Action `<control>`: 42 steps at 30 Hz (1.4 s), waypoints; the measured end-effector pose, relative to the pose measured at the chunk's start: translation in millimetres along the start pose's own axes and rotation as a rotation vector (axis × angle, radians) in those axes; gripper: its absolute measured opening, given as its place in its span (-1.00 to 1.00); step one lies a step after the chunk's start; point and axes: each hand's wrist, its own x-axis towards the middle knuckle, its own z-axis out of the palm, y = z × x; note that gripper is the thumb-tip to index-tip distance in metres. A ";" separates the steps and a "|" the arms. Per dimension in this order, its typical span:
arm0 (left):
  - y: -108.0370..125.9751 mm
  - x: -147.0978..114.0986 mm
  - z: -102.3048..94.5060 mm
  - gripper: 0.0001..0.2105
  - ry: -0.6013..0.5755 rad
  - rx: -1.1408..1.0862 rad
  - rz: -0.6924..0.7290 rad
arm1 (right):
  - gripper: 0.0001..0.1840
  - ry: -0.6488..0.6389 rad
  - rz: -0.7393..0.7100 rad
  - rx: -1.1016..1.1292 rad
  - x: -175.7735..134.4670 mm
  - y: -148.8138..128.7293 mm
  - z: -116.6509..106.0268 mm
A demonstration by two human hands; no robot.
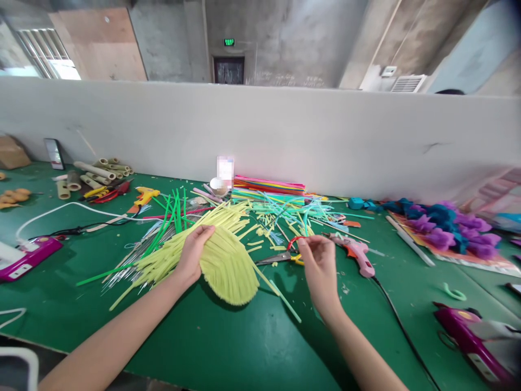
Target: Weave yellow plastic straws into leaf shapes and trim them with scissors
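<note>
My left hand is closed on the upper edge of a yellow-green leaf-shaped piece made of fuzzy pipe cleaners laid side by side. Its rounded end points down toward me, above the table. My right hand has its thumb and fingers drawn together; whatever they pinch, if anything, is hidden. Just left of its fingertips lie scissors with red and yellow handles, blades pointing left. Whether the hand touches them I cannot tell. Behind my left hand spreads a pile of yellow-green pipe cleaners.
A pink glue gun lies right of my right hand, its cord trailing forward. Further back are a yellow glue gun, pliers, bamboo pieces and coloured pipe cleaners. Purple and teal fuzzy flowers and power strips flank the sides.
</note>
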 end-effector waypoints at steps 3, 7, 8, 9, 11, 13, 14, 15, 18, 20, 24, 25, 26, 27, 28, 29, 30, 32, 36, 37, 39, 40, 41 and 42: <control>-0.8 0.2 -0.5 -0.73 0.031 -0.031 0.034 | -0.60 -0.317 0.128 -0.063 -10.9 0.5 9.8; -3.7 -1.0 1.2 -0.70 0.030 -0.024 0.052 | -0.60 -0.658 0.164 -0.090 -21.3 -0.5 16.4; -4.4 -1.3 1.8 -0.70 0.024 -0.020 0.058 | -0.61 -0.686 0.168 -0.075 -22.8 -0.5 17.3; -4.8 -1.5 2.3 -0.70 0.016 -0.018 0.061 | -0.61 -0.691 0.179 -0.051 -23.8 -0.4 18.0; -3.9 -2.3 3.1 -0.72 -0.006 -0.023 0.054 | -0.61 -0.664 0.211 -0.003 -23.8 -0.4 17.9; -0.5 -3.5 3.0 -0.77 -0.024 -0.044 0.034 | -0.61 -0.616 0.223 0.017 -20.9 -1.0 15.4; 2.2 -4.2 2.6 -0.79 -0.046 -0.056 0.014 | -0.62 -0.597 0.214 0.010 -18.6 -1.6 13.2; 5.2 -5.0 2.2 -0.81 -0.082 -0.064 -0.017 | -0.63 -0.588 0.196 -0.006 -15.9 -2.3 10.6; 14.4 -7.6 0.7 -0.74 -0.276 -0.019 -0.167 | -0.67 -0.622 0.140 -0.061 -8.1 -5.8 1.9; 18.4 -9.6 0.4 -0.64 -0.392 0.093 -0.227 | -0.68 -0.673 0.122 -0.085 -5.0 -8.7 -2.4; 19.8 -13.9 2.0 -0.70 -0.551 0.404 -0.304 | -0.69 -0.754 0.108 -0.132 -5.3 -13.1 -4.7; 19.4 -14.9 2.6 -0.73 -0.570 0.457 -0.312 | -0.69 -0.771 0.105 -0.139 -5.8 -13.5 -4.5; 19.0 -15.6 3.0 -0.75 -0.575 0.492 -0.312 | -0.69 -0.785 0.102 -0.143 -6.3 -13.6 -4.1; 18.5 -16.0 3.3 -0.77 -0.566 0.513 -0.308 | -0.69 -0.795 0.099 -0.146 -6.6 -13.4 -3.8; 18.0 -16.3 3.5 -0.77 -0.553 0.528 -0.307 | -0.69 -0.803 0.097 -0.148 -6.7 -13.1 -3.4; 17.4 -16.3 3.5 -0.76 -0.542 0.538 -0.320 | -0.70 -0.809 0.096 -0.151 -6.6 -12.6 -3.1; 16.6 -16.2 3.4 -0.74 -0.530 0.541 -0.344 | -0.70 -0.813 0.094 -0.154 -6.3 -12.1 -2.8; 14.8 -15.9 3.4 -0.71 -0.502 0.533 -0.391 | -0.70 -0.815 0.091 -0.166 -5.6 -10.7 -1.9; 12.2 -15.5 4.6 -0.73 -0.451 0.508 -0.375 | -0.69 -0.771 0.115 -0.226 -4.4 -5.9 0.2; 12.4 -15.7 5.1 -0.73 -0.446 0.512 -0.361 | -0.69 -0.757 0.125 -0.241 -4.2 -4.6 0.4; 14.1 -16.5 6.0 -0.74 -0.442 0.526 -0.347 | -0.68 -0.741 0.139 -0.259 -3.9 -2.6 0.3; 15.3 -17.1 6.4 -0.75 -0.438 0.532 -0.346 | -0.68 -0.742 0.139 -0.260 -3.7 -2.2 -0.2; 16.4 -17.6 6.8 -0.75 -0.434 0.534 -0.344 | -0.68 -0.747 0.136 -0.259 -3.5 -2.0 -0.8; 17.3 -18.0 7.1 -0.75 -0.437 0.525 -0.346 | -0.68 -0.754 0.131 -0.258 -3.3 -2.1 -1.6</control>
